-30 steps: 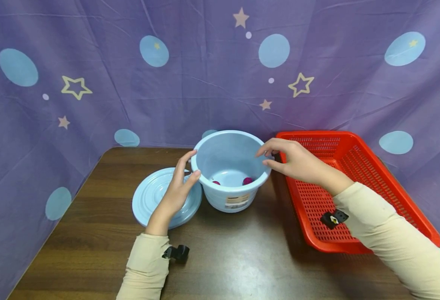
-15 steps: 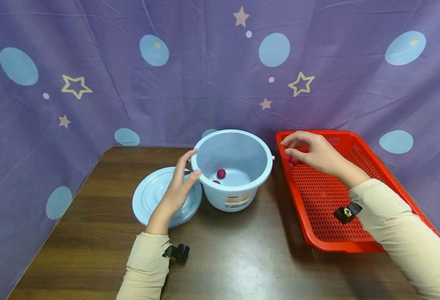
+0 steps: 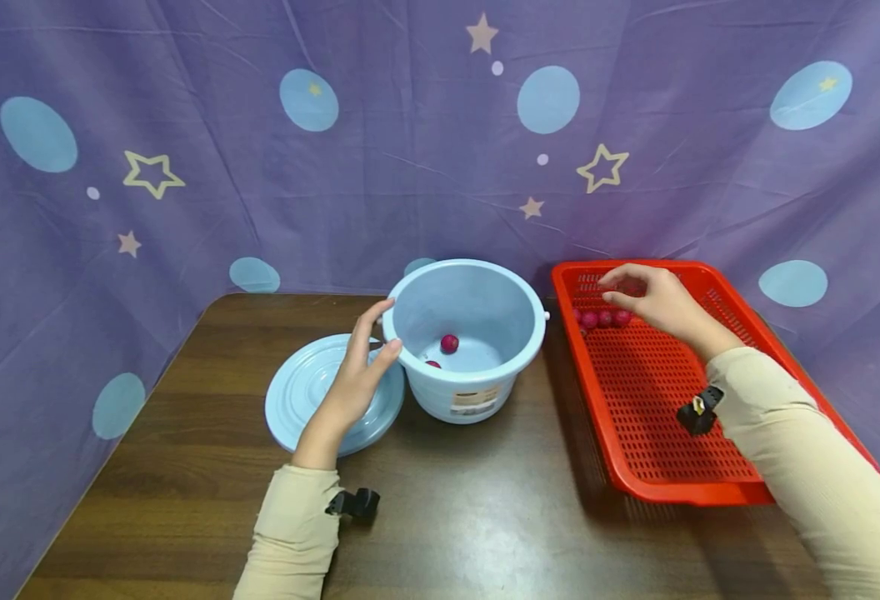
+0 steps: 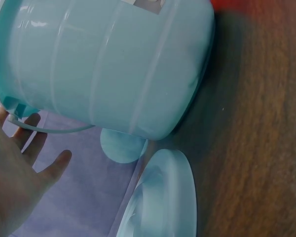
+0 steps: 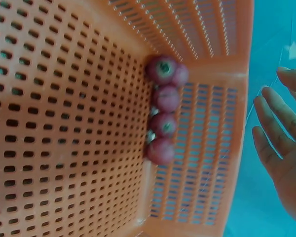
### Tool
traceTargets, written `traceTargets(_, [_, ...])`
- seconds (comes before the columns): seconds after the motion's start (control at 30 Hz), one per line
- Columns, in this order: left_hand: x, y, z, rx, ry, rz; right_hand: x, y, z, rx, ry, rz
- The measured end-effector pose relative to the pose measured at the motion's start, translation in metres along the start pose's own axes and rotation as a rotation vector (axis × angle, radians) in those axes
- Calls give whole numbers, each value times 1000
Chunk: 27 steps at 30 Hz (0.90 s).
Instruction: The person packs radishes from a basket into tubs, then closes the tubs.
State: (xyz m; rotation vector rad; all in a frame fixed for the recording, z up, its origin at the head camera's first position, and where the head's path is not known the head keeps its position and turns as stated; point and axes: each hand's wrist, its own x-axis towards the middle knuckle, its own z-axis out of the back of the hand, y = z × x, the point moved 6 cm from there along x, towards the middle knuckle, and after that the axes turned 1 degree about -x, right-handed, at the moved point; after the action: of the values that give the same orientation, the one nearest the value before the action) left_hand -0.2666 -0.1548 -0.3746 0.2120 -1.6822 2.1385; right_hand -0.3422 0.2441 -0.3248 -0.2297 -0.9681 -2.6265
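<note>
My left hand (image 3: 350, 383) rests at the left rim of a light blue bucket (image 3: 466, 260), thumb and index finger spread along the edge. In the left wrist view its fingers lie beside the bucket's handle (image 4: 64, 131). Two small round radishes are inside the bucket; one radish (image 3: 449, 343) shows whole, the other is partly hidden by the near wall. My right hand (image 3: 661, 302) hovers over the red plastic basket (image 3: 620, 467), fingers loosely bent with nothing between them. Several radishes (image 5: 164, 126) lie in a row against the basket's far wall.
A light blue lid (image 3: 301, 392) lies on the wooden table (image 3: 477, 508), left of the bucket and partly behind my left forearm. A purple patterned curtain (image 3: 425, 167) hangs behind the table.
My right hand has moved right from the bucket's rim to above the basket. One radish in the bucket has rolled from the right side toward the middle. My left hand stays put.
</note>
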Motion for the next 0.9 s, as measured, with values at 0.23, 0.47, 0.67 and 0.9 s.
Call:
traceTargets(0.23, [1,0,-1,7,12,36,2,-23,1,-5,29,-13])
traceTargets(0.47, [-2,-24,-1,2,15,60,10,-47,-1,7,48,-103])
traceTargets(0.67, [-6,-38,-3,6,23,68,14,-66,-3,18,72,-169])
traceTargets(0.9, [-2,-7,0,12,24,68,11,-79,-7,1,99,-220])
